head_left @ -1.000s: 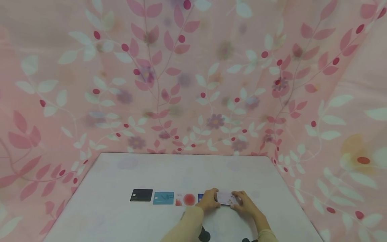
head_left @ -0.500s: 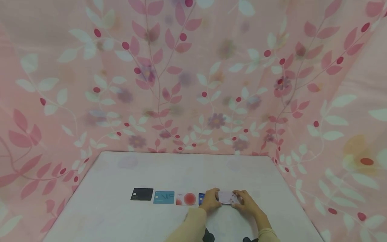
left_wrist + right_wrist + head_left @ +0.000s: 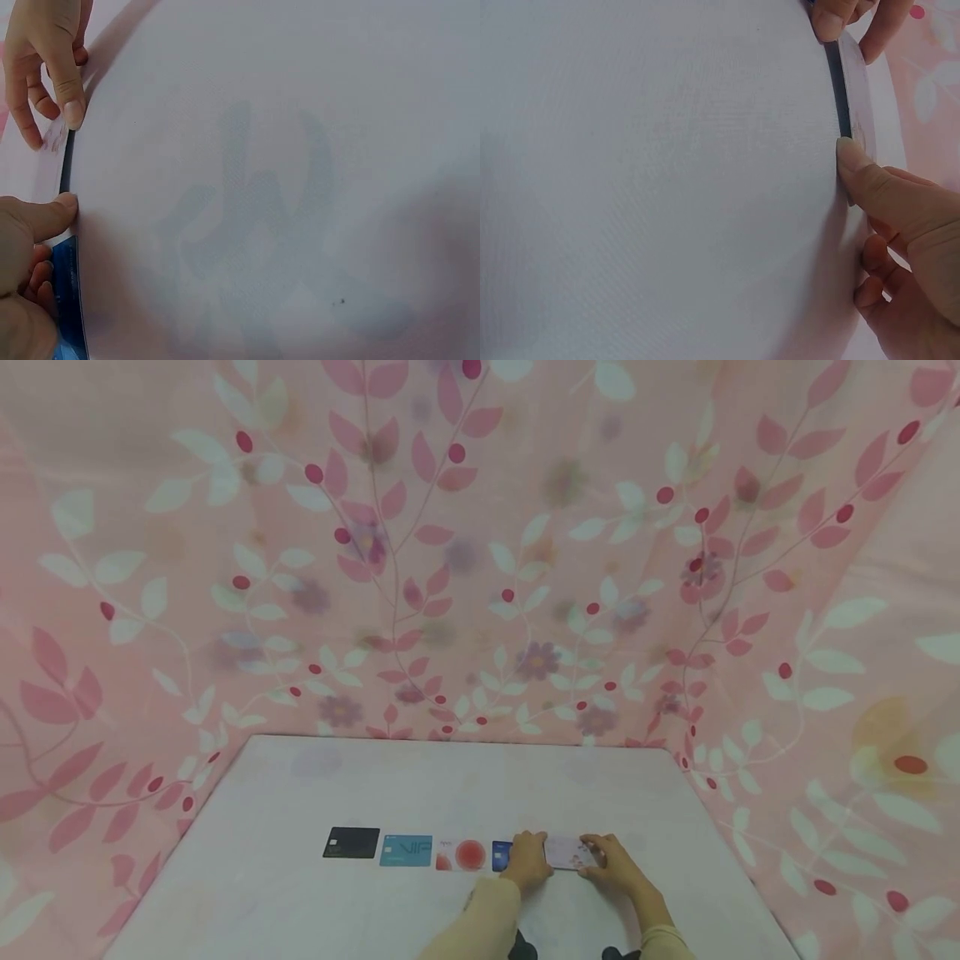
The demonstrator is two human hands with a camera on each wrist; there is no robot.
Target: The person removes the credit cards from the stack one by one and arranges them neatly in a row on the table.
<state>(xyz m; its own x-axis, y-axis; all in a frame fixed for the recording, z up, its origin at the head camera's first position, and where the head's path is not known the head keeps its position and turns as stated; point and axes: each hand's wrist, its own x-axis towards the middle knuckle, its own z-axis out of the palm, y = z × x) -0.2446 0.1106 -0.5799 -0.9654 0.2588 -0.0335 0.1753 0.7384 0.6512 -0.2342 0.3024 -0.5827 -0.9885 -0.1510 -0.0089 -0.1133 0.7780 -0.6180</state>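
Note:
A pale pinkish card with a floral print is at the right end of a row of cards. My left hand holds its left end, thumb at the near edge and fingers at the far edge. Its right end is pinched between thumb and fingers of my right hand. A dark strip runs along the card's near edge in the right wrist view; whether it is shadow or part of the card, I cannot tell. Partly hidden under or behind my left hand lies a dark blue card.
Left of my hands lie a white card with a red circle, a light blue VIP card and a black card. They rest on a white table. A pink leaf-patterned curtain stands behind and at both sides.
My left hand has shifted slightly to the right along the pale card, uncovering a little more of the dark blue card. The right hand stays almost in place.

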